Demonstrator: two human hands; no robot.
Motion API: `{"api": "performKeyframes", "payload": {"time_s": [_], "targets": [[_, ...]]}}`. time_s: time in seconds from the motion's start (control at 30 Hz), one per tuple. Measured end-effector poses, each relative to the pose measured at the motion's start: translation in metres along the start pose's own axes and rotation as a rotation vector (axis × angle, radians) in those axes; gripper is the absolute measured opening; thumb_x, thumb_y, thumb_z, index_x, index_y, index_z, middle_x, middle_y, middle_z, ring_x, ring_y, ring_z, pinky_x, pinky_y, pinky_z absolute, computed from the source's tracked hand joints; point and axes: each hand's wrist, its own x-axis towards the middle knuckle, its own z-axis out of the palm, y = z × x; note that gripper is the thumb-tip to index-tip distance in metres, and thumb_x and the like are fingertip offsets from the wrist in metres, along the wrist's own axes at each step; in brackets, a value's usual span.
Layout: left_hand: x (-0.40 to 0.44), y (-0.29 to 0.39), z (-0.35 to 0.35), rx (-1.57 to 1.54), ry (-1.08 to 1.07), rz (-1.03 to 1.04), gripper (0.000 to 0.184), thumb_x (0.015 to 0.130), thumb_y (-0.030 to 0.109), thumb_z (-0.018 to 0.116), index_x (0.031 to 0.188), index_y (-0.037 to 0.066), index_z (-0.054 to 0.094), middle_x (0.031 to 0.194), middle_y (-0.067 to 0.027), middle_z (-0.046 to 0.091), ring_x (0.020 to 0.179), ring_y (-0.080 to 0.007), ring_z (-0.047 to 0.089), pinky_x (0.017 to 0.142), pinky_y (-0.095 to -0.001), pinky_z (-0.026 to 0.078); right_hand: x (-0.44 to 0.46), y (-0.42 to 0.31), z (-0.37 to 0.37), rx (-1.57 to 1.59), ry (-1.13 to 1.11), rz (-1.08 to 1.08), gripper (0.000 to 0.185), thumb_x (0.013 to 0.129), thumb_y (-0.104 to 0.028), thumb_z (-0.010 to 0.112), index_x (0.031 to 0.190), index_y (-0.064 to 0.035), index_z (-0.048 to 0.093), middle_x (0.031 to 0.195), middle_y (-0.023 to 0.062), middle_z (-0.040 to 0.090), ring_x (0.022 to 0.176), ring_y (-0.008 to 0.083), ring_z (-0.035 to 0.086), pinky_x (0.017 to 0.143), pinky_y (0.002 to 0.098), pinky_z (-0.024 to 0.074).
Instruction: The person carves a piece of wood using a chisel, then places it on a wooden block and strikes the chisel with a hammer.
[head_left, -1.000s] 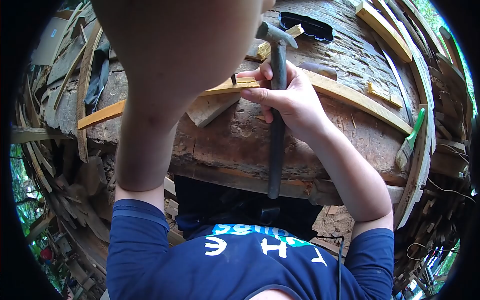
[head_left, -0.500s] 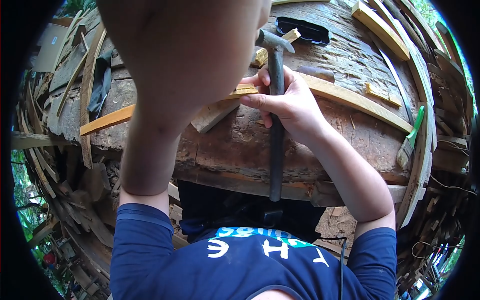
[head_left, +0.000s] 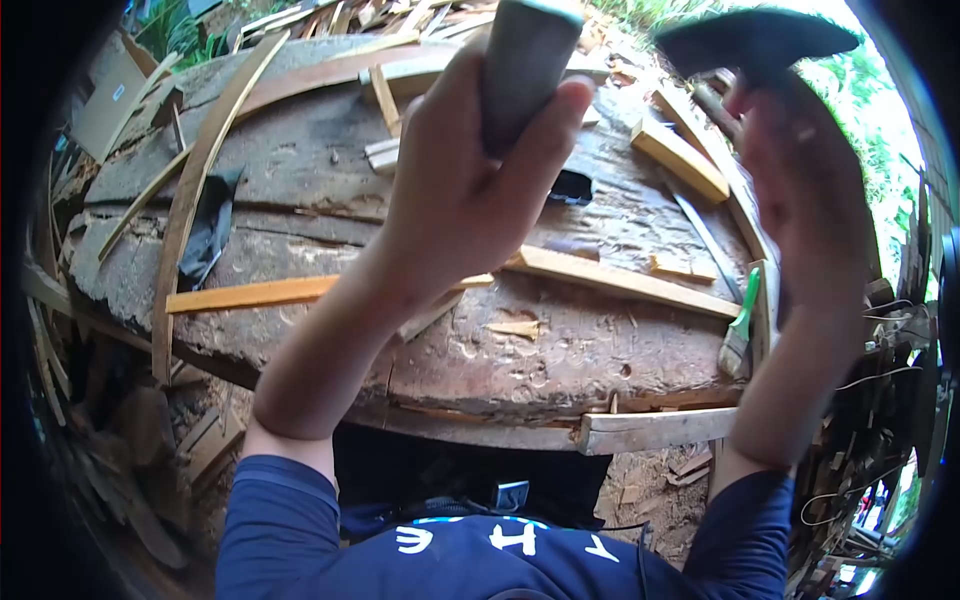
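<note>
Raised in the upper middle, my left hand is closed around a grey block, its thumb along the block's right side. My right hand is up at the far right, blurred, its fingers wrapped round a dark hammer just below the head; the handle is mostly hidden. Under my left forearm, an orange-brown wood strip lies across the worn wooden bench. A longer pale strip rests to its right, and a small wood chip lies in front.
A green-handled brush lies at the bench's right end. Farther back are a thick wood piece and a small black tray. A long curved slat crosses the left side, beside a dark cloth. Scrap wood surrounds the bench.
My right hand has let go of the strip's end and risen to the far right with the hammer. The left hand has come into view with the grey block. The camera view has shifted.
</note>
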Motion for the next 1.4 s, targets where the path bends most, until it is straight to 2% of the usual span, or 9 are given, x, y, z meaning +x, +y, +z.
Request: {"api": "performKeyframes", "payload": {"time_s": [0.37, 0.57, 0.63, 0.8, 0.87, 0.97, 1.03, 1.23, 1.4], "targets": [[-0.002, 0.0, -0.006, 0.096, -0.052, -0.008, 0.026, 0.1, 0.025, 0.069, 0.095, 0.003, 0.055, 0.065, -0.0002, 0.054, 0.054, -0.0081, 0.046, 0.049, -0.0287, 0.036, 0.035, 0.004, -0.03, -0.714, -0.24, -0.156, 0.045, 0.107, -0.051, 0.046, 0.094, -0.0086, 0.057, 0.058, -0.0059, 0.042, 0.042, 0.0026, 0.033, 0.038, 0.0217, 0.0245], [0.001, -0.003, -0.008, 0.171, -0.056, 0.07, 0.027, 0.098, 0.025, 0.069, 0.094, 0.001, 0.055, 0.06, -0.0038, 0.058, 0.049, -0.0145, 0.056, 0.048, -0.0311, 0.043, 0.025, -0.017, -0.024, -0.501, -0.272, -0.182, 0.047, 0.107, -0.052, 0.045, 0.089, -0.0096, 0.055, 0.055, -0.0058, 0.04, 0.038, 0.0031, 0.032, 0.036, 0.0219, 0.0237], [-0.001, -0.002, -0.005, 0.235, -0.052, 0.166, 0.029, 0.102, 0.027, 0.067, 0.086, 0.008, 0.053, 0.062, 0.006, 0.051, 0.052, -0.0006, 0.044, 0.044, -0.0215, 0.035, 0.019, -0.028, -0.021, -0.381, -0.293, -0.189, 0.048, 0.107, -0.052, 0.045, 0.087, -0.0099, 0.054, 0.054, -0.0058, 0.04, 0.037, 0.0033, 0.031, 0.035, 0.022, 0.0234], [-0.003, -0.004, -0.001, 0.108, -0.086, 0.054, 0.028, 0.1, 0.026, 0.069, 0.087, 0.007, 0.055, 0.061, 0.0055, 0.05, 0.052, -0.0019, 0.044, 0.046, -0.0232, 0.035, 0.007, -0.03, -0.007, -0.034, -0.298, -0.057, 0.05, 0.107, -0.053, 0.044, 0.082, -0.0107, 0.052, 0.051, -0.0057, 0.038, 0.034, 0.0038, 0.03, 0.033, 0.0222, 0.0227], [0.002, -0.009, -0.002, 0.169, -0.031, 0.177, 0.03, 0.096, 0.022, 0.072, 0.092, -0.001, 0.054, 0.06, -0.0062, 0.06, 0.049, -0.0155, 0.061, 0.045, -0.0309, 0.044, -0.003, -0.008, 0.008, 0.106, -0.23, 0.171, 0.05, 0.107, -0.053, 0.044, 0.08, -0.0111, 0.051, 0.05, -0.0057, 0.037, 0.032, 0.004, 0.03, 0.032, 0.0223, 0.0224], [0.003, -0.009, -0.006, 0.189, -0.008, 0.182, 0.026, 0.099, 0.024, 0.07, 0.087, 0.005, 0.056, 0.063, 0.0044, 0.052, 0.054, -0.0037, 0.046, 0.048, -0.0243, 0.036, -0.026, 0.056, 0.045, -0.276, -0.262, 0.048, 0.03, 0.105, -0.029, 0.06, 0.092, -0.002, 0.061, 0.068, 0.006, 0.056, 0.059, 0.0126, 0.048, 0.054, 0.0311, 0.0378], [0.001, -0.009, -0.005, 0.177, -0.012, 0.161, 0.022, 0.099, 0.022, 0.07, 0.091, 0.004, 0.058, 0.064, 0.0041, 0.053, 0.054, -0.0041, 0.047, 0.048, -0.0243, 0.036, -0.04, 0.102, 0.069, -0.418, -0.335, -0.014, 0.023, 0.096, -0.023, 0.069, 0.092, -0.001, 0.065, 0.078, 0.0208, 0.065, 0.068, 0.0376, 0.062, 0.065, 0.0472, 0.0462], [0.002, -0.009, -0.003, 0.258, -0.004, 0.144, 0.029, 0.094, 0.019, 0.071, 0.088, 0.001, 0.05, 0.06, -0.0096, 0.057, 0.048, -0.0204, 0.059, 0.044, -0.0348, 0.041, -0.007, 0.101, 0.056, -0.387, -0.067, 0.031, 0.016, 0.089, -0.013, 0.077, 0.08, -0.0069, 0.066, 0.092, 0.0113, 0.073, 0.078, 0.0237, 0.069, 0.07, 0.0358, 0.0536], [0.0, -0.006, 0.0, 0.254, 0.005, 0.251, 0.026, 0.093, 0.014, 0.07, 0.094, 0.001, 0.047, 0.06, -0.0085, 0.057, 0.048, -0.0205, 0.06, 0.044, -0.0346, 0.04, 0.018, 0.054, 0.019, -0.059, -0.012, -0.601, 0.012, 0.09, 0.002, 0.07, 0.102, -0.0002, 0.073, 0.118, 0.0165, 0.07, 0.106, 0.0254, 0.067, 0.09, 0.0336, 0.0531]]}}
